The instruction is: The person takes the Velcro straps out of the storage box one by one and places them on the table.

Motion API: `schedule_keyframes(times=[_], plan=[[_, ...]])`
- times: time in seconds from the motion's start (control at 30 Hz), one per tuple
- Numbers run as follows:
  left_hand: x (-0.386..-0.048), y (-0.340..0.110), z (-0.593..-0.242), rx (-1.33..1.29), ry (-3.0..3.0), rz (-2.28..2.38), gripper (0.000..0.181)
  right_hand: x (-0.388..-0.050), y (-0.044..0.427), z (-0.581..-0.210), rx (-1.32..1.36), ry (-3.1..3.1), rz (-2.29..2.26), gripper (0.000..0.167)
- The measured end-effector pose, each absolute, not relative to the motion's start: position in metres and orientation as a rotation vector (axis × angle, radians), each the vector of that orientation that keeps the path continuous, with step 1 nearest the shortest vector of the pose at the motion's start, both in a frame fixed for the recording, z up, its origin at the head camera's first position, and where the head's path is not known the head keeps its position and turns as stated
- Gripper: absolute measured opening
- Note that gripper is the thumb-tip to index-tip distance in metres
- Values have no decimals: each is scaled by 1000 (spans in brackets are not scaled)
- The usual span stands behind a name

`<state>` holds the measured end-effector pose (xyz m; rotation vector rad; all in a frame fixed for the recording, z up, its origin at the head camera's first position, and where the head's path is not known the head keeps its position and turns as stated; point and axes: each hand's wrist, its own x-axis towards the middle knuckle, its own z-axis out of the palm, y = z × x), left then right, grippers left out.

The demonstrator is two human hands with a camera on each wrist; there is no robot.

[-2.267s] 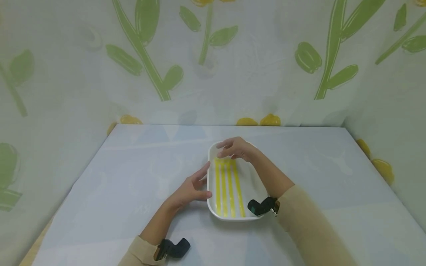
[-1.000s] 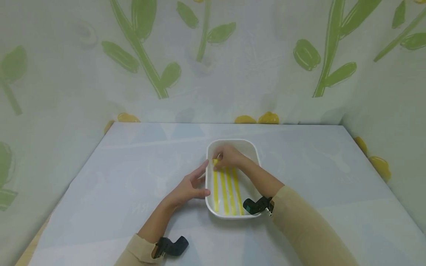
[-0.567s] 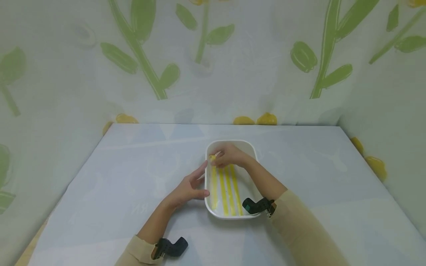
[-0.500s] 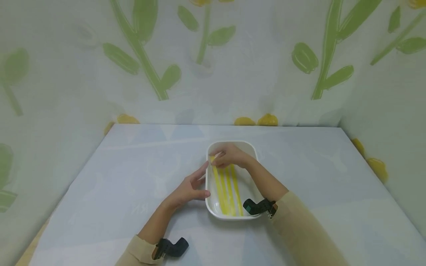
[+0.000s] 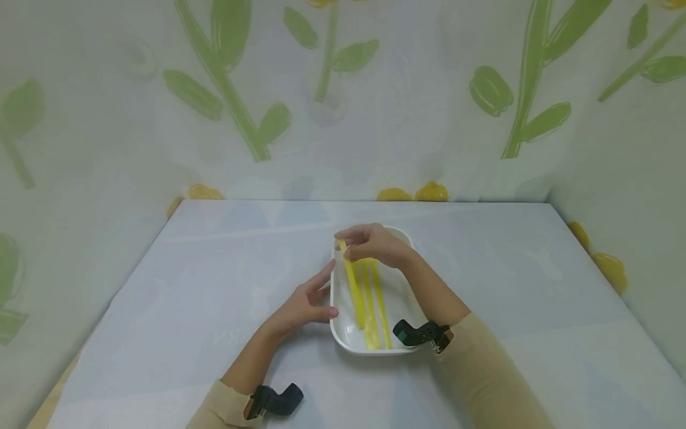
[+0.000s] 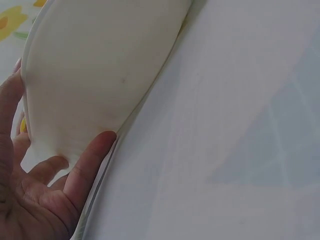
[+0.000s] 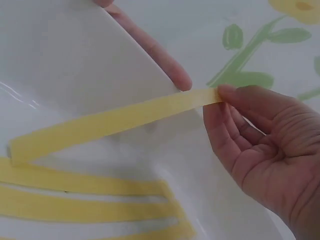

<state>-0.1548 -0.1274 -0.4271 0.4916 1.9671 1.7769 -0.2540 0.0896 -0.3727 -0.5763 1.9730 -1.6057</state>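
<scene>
In the head view, a white oblong dish (image 5: 348, 342) with rounded corners stands on the table. My right hand (image 5: 377, 245) pinches one end of a flat yellow strip (image 5: 354, 292) between thumb and fingers. That strip (image 7: 115, 119) slants up from the dish floor in the right wrist view, its pinched end near the rim. Several more yellow strips (image 7: 75, 204) lie side by side beneath it. My left hand (image 5: 301, 307) rests against the dish's left side, thumb and fingers spread; in the left wrist view its thumb (image 6: 92, 167) touches the outer wall.
The pale table (image 5: 203, 286) spreads around the dish on all sides. Wall panels with printed green stems and leaves (image 5: 236, 89) border its back and sides. Each forearm wears a black wrist camera (image 5: 281, 399).
My right hand went down into the dish, took hold of the leftmost yellow strip at its far end and raised that end, drawing the strip slightly right. My left hand stayed at the dish's side.
</scene>
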Motion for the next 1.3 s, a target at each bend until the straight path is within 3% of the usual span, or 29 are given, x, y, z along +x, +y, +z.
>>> schedule_keyframes(times=[0.4,0.7,1.3], plan=[[-152,-129,-425,473,1982,1770,96,-252,94,-360,-635,1885,-1618,70],[-151,-129,-424,493,1951,1791,98,-250,105,-341,-745,1811,-1692,73],[-151,-129,-426,507,1951,1816,100,-244,145,-313,-722,1943,-1671,82]])
